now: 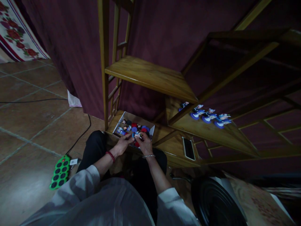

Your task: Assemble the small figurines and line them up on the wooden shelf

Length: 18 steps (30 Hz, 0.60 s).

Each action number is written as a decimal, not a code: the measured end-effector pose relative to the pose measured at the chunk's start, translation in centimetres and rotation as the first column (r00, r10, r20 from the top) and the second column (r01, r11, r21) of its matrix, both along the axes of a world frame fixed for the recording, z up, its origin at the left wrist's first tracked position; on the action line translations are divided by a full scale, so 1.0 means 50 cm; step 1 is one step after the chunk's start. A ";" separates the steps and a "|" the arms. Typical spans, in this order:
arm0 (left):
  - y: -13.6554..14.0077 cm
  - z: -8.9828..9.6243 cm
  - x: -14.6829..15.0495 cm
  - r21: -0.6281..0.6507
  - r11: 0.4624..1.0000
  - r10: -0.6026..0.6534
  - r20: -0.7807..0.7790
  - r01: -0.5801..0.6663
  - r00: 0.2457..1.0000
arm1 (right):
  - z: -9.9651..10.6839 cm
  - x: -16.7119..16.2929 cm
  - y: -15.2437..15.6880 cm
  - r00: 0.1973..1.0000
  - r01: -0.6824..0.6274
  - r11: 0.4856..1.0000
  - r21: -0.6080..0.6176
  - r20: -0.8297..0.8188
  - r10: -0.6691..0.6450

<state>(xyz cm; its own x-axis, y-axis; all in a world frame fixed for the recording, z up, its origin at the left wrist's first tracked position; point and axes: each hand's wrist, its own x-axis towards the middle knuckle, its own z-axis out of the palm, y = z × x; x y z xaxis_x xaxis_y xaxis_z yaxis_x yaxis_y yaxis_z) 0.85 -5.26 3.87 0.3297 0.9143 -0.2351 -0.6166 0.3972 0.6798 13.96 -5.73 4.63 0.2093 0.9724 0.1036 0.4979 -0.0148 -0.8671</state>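
Observation:
Above a white open box (pixel 151 131), my left hand (pixel 123 144) and my right hand (pixel 145 144) come together around a small figurine (pixel 137 135) with a blue base and a white upper part. The left fingertips pinch at the base side, while the right thumb and fingers close on the other side. Inside the box lie several more small figurines (pixel 120 129) and round red and blue bases (pixel 134 129). Part of the box front is hidden behind my hands.
Several blue-based figurines (pixel 209 115) stand on a wooden shelf (pixel 225 135) to the right. A higher shelf board (pixel 150 75) juts out above the box. A phone-like dark-screened device (pixel 188 148) lies on the lower board. A green power strip (pixel 60 172) is on the floor; black round stool (pixel 216 201) at right.

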 end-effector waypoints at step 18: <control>0.003 0.000 -0.007 -0.146 0.989 0.039 0.124 -0.021 0.991 | -0.028 0.012 0.011 0.995 -0.048 0.999 0.021 -0.085 0.049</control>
<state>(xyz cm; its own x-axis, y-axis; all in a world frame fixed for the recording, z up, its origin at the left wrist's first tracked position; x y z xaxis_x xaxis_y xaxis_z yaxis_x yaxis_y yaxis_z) 0.50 -5.10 3.89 0.3380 0.8840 -0.3230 -0.7071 0.4650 0.5326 14.55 -5.17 3.25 0.1709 0.9796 0.1059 0.4221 0.0244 -0.9062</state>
